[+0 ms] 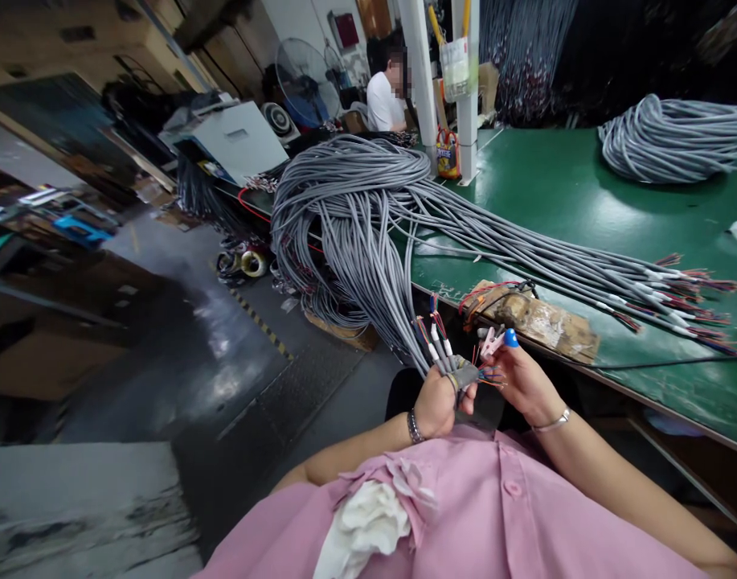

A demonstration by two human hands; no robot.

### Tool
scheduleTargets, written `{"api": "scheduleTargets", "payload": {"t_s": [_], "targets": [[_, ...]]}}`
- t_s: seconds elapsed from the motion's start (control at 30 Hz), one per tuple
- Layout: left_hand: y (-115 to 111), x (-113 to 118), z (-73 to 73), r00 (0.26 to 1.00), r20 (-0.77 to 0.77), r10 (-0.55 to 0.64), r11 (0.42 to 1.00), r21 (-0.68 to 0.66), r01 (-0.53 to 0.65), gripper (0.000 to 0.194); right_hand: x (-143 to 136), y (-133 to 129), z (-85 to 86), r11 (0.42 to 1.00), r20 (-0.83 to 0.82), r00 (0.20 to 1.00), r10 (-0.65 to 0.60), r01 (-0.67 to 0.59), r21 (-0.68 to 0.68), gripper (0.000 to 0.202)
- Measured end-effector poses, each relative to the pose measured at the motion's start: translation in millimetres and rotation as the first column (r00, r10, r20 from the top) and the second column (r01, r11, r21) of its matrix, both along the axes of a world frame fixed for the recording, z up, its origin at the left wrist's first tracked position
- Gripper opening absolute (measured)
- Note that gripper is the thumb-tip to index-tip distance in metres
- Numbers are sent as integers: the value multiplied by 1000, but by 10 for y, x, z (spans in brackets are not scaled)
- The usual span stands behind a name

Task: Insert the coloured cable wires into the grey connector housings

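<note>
Gripping cables (464, 373) in left hand (437, 402); pinching pink clip (492, 344) in right hand (526, 384), beside splayed wires (493, 375). Already stripped at ends; apparently still loose, not joined to anything visible.

Caged fan (308, 84) near a white-shirted person (382, 100), blue stool (82, 230), striped floor tape (260, 323).
</note>
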State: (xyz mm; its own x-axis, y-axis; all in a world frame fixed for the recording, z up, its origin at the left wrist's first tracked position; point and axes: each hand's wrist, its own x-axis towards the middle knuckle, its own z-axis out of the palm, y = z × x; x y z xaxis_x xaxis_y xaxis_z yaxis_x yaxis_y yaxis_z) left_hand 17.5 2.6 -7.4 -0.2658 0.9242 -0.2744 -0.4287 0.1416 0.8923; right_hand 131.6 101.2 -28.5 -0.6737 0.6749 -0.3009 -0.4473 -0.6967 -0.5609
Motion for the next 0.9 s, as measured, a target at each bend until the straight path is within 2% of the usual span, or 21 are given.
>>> {"api": "scheduleTargets", "payload": {"t_s": [0.13, 0.4, 0.6, 0.7, 0.8, 0.9], "targets": [[40, 7, -10, 1000, -8, 27, 999, -24, -27, 29, -25, 23, -48, 1000, -52, 999, 7, -6, 23, 33], [42, -16, -97, 1000, -11, 20, 996, -84, -21, 29, -67, 27, -122, 998, -18, 999, -34, 35, 51, 36], [-13, -20, -102, 1000, -3, -3, 999, -50, 3, 28, -42, -20, -58, 998, -48, 998, -46, 45, -32, 36], [-71, -21, -79, 1000, 3, -1, 999, -39, 2, 27, -11, -8, -4, 999, -54, 999, 5, -8, -50, 45], [-118, -13, -53, 999, 6, 31, 999, -28, -31, 28, 13, 21, 18, 1000, -28, 999, 23, -23, -9, 43], [-119, 11, -19, 996, -2, 91, 996, -8, -91, 30, 13, 32, 5, 997, 33, 999, -21, 18, 73, 33]]}}
